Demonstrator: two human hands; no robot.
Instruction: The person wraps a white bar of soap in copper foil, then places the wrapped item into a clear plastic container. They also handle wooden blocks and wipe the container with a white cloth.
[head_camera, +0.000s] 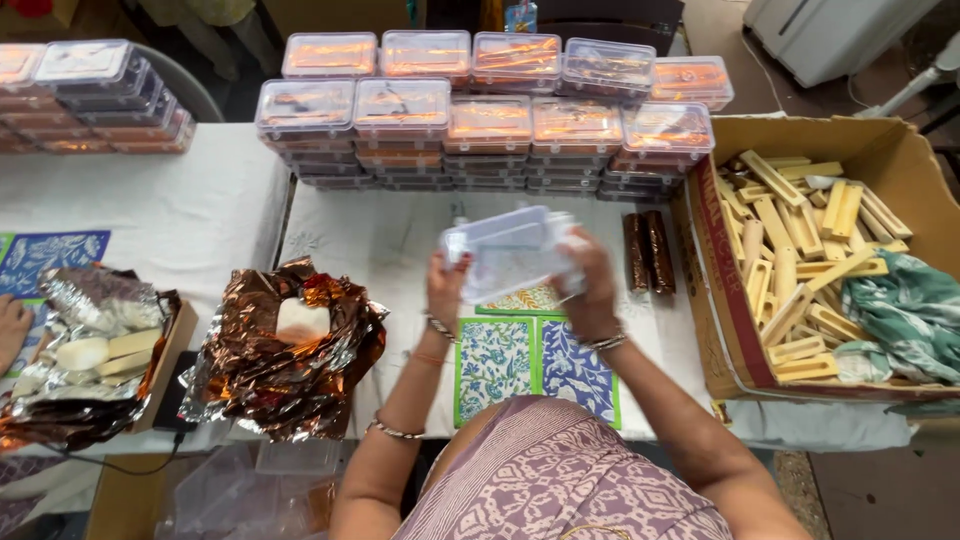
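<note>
Both my hands hold a clear plastic box (510, 250) up over the white-clothed table (380, 235). My left hand (445, 285) grips its left side and my right hand (590, 285) grips its right side. Bangles sit on both wrists. Under the box lie patterned cards: a green floral one (493, 365), a blue floral one (578, 372) and a yellow-toned one (525, 300), partly hidden.
Stacks of filled clear boxes (490, 125) line the back, with more at the far left (90, 95). A cardboard box of wooden pieces (800, 260) and a green cloth (905, 315) stands right. Two brown wrapped rolls (648, 250), copper foil sheets (285, 350), a foil tray (95, 350) and another person's hand (12, 325) are nearby.
</note>
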